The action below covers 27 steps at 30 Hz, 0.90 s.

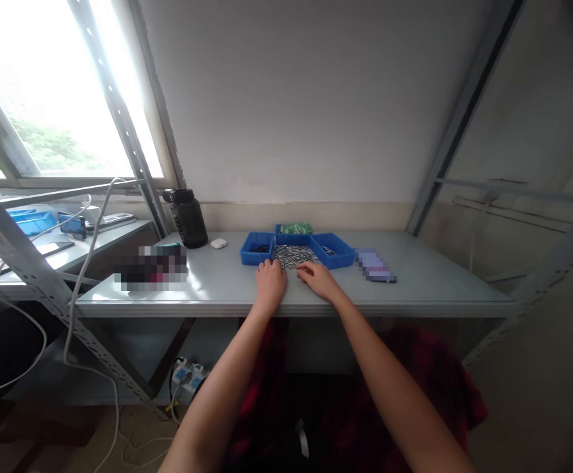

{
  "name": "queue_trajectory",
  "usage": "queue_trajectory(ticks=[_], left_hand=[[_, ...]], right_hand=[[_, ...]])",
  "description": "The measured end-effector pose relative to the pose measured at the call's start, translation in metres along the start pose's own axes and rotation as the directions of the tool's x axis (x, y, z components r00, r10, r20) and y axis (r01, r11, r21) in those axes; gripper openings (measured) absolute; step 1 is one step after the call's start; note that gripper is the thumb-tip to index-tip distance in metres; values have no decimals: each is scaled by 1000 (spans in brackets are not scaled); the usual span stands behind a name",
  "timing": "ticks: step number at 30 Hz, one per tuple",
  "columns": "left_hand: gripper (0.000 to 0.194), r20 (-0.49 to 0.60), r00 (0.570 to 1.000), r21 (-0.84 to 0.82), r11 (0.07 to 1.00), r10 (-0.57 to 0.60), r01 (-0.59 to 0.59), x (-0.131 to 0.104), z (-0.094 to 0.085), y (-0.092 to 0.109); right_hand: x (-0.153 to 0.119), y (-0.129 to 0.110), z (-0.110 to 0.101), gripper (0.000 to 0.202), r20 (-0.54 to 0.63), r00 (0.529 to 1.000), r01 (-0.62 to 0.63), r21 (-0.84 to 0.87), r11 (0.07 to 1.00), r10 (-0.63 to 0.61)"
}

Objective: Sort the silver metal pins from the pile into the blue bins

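Left hand (270,281) and right hand (317,278) rest loosely curled, holding nothing, at the loose screw pile (292,255) between the blue trays (257,248); most screws unsorted.

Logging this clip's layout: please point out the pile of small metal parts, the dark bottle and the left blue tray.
pile of small metal parts (294,255), head view, middle of the heap.
dark bottle (190,221), head view, its body.
left blue tray (256,257), head view, front wall.

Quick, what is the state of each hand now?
Left hand: palm down at the pile of small metal parts; any grip cannot be told.
Right hand: palm down beside the pile; any grip cannot be told.
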<state>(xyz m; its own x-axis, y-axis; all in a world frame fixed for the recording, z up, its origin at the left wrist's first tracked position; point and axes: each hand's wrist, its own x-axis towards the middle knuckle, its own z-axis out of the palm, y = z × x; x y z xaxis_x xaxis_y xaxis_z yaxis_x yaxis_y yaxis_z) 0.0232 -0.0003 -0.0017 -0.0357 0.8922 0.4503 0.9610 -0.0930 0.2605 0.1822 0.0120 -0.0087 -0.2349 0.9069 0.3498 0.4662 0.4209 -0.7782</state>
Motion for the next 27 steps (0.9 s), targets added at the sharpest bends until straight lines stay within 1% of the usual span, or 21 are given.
queue_trajectory(ticks=[4,8,11,16,20,21,23,25,27], left_hand=[[22,37,999,-45,999,8,-6,3,1,-3],[25,64,997,-85,995,51,-45,4,2,-6],[28,40,997,-107,993,59,-55,4,3,-6],[29,-10,994,-247,963,106,-105,5,6,-8],[26,-86,988,-317,936,131,-152,6,7,-8],[25,-107,982,-341,922,153,-181,6,7,-7],[24,-130,962,-395,877,242,-274,6,7,-6],[24,-116,926,-437,819,359,-372,6,7,-4],[25,-95,897,-473,773,433,-423,6,7,-2]], right_hand=[[0,-1,0,22,2,1000,8,3,1000,-8],[0,-1,0,22,7,1000,7,4,1000,-7],[0,0,0,24,10,1000,-1,-3,1000,2],[1,1,0,30,-4,1000,-7,0,1000,7],[1,0,0,32,-15,1000,-1,-76,997,-1],[1,0,0,33,-16,1000,0,-88,996,-2],[0,-1,0,36,-11,1000,5,-79,997,-6],[-1,-2,-1,35,-3,1000,23,-62,998,-23],[-2,-2,-1,29,1,999,53,-99,994,-53]])
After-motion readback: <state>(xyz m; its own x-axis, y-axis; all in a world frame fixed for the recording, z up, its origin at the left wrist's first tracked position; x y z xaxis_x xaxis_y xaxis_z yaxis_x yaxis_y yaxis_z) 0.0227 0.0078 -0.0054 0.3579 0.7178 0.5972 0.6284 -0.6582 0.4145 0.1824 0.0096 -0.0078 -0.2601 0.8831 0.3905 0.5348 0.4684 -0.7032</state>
